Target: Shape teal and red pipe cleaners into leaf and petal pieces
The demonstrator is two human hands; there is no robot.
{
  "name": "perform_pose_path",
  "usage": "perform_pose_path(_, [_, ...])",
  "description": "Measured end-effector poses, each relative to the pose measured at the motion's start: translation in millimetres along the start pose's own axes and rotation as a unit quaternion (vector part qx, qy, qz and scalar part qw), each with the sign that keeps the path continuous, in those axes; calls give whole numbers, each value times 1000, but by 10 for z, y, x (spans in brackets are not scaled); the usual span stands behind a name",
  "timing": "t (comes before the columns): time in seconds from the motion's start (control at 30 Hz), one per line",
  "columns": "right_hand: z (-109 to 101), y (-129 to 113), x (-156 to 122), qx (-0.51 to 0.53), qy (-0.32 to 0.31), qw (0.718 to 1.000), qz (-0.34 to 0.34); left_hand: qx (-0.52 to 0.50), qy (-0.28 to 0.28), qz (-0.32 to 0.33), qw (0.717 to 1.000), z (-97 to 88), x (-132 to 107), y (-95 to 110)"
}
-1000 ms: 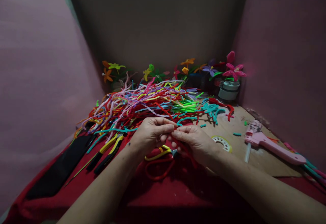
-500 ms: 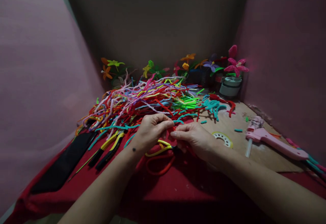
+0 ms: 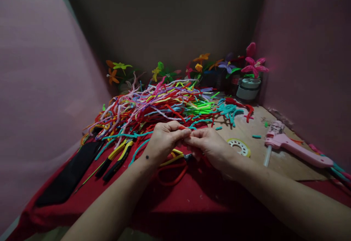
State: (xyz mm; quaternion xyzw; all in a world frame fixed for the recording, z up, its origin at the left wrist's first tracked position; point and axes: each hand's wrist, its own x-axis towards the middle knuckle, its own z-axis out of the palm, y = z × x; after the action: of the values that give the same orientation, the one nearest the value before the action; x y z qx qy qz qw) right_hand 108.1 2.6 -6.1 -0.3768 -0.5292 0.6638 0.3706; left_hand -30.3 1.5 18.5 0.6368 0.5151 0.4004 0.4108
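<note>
My left hand [image 3: 165, 138] and my right hand [image 3: 210, 143] meet fingertip to fingertip above the red cloth, each closed in a pinch. Between them is a red pipe cleaner [image 3: 181, 127], of which only a short bit shows at the left fingertips; the fingers hide the rest. Just under the hands lies a tool with yellow handles [image 3: 173, 159], partly covered. A red loop [image 3: 175, 182] curves below it, and I cannot tell whether it belongs to the held piece.
Behind the hands spreads a heap of coloured pipe cleaners [image 3: 153, 102]. Yellow-black pliers [image 3: 119, 159] and a black phone [image 3: 68, 175] lie left. On a board [image 3: 246, 168] at right are a tape roll [image 3: 238, 146] and a pink glue gun [image 3: 296, 148]. Pipe-cleaner flowers [image 3: 255, 67] stand behind.
My fingertips have come closer together and now touch. The red piece that showed between them is mostly covered, with a bit showing above the left fingers. The view has shifted slightly.
</note>
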Motion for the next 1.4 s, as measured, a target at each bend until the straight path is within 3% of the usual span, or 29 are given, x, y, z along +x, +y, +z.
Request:
perform_pose_path(0.07, [6, 14, 11, 31, -14, 999, 14, 75, 49, 78, 993, 25, -16, -57])
perform_pose_path(0.2, [24, 63, 51, 41, 12, 998, 42, 230, 115, 228, 939, 73, -53, -163])
perform_pose_path(0.27, [14, 66, 65, 59, 8, 997, 55, 233, 115, 225, 939, 72, -44, -165])
perform_pose_path(0.33, [-9, 53, 73, 78, -9, 996, 48, 175, 99, 160, 966, 48, -11, -137])
perform_pose_path(0.43, [-44, 32, 78, 81, -26, 996, 21, 58, 22, 40, 997, -16, 49, -95])
perform_pose_path(0.57, [-59, 41, 86, 93, -28, 995, 16, -8, -38, 0, 999, -77, 77, -85])
perform_pose_path(0.8, [-61, 83, 101, 99, -21, 995, 16, 68, 0, 26, 997, -12, 62, -97])
perform_pose_path(0.87, [-55, 93, 100, 91, -7, 995, 28, 134, 33, 93, 986, 33, 54, -148])
perform_pose_path(0.97, [-40, 98, 92, 82, 11, 996, 29, 244, 92, 230, 938, 89, 38, -229])
perform_pose_path(1.03, [-35, 94, 86, 77, 7, 997, 27, 260, 107, 255, 925, 98, 38, -242])
perform_pose_path(1.1, [-37, 87, 84, 83, -1, 996, 27, 209, 85, 199, 954, 76, 52, -213])
perform_pose_path(1.2, [-48, 80, 91, 107, -8, 994, 19, 70, 30, 66, 995, 4, 82, -141])
perform_pose_path(1.3, [-54, 75, 97, 111, -11, 993, 32, -5, 22, 1, 1000, -56, 98, -105])
perform_pose_path(1.4, [-56, 66, 94, 117, -12, 992, 37, -21, 11, -6, 1000, -68, 97, -106])
